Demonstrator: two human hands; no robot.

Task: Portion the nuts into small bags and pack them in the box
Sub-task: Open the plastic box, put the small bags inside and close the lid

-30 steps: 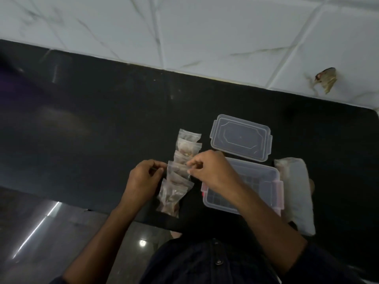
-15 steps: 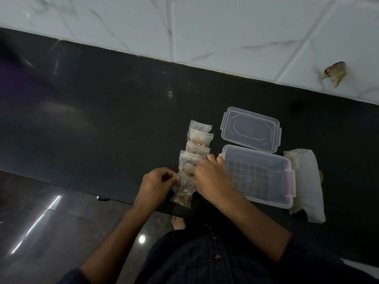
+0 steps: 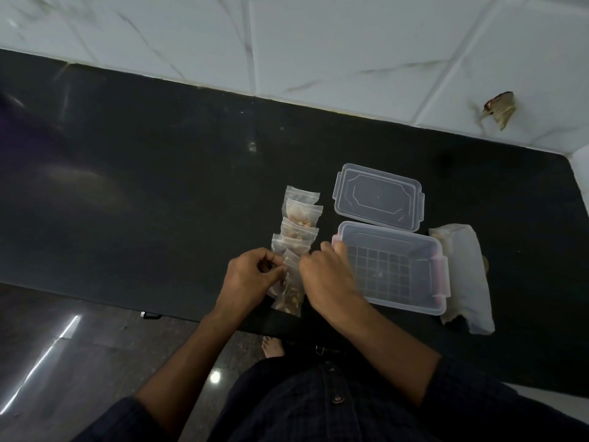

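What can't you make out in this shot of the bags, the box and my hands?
Head view only:
- Nearest small bag: top hidden by left hand and right hand, so its seal is unclear.
- Nut type: too small, dim.
- Bits in box: unidentifiable.
- White bundle contents: hidden by wrapping.

Overlapping nut bags (image 3: 298, 231) beside open box (image 3: 390, 275)

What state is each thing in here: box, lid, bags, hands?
Plastic box: open, almost empty, no bags inside.
Lid: off, flat on the counter behind the box.
Row of small bags: filled with nuts, overlapping on the counter.
Nearest bag: pinched at its top by both hands.
Left hand: pinching.
Right hand: pinching.
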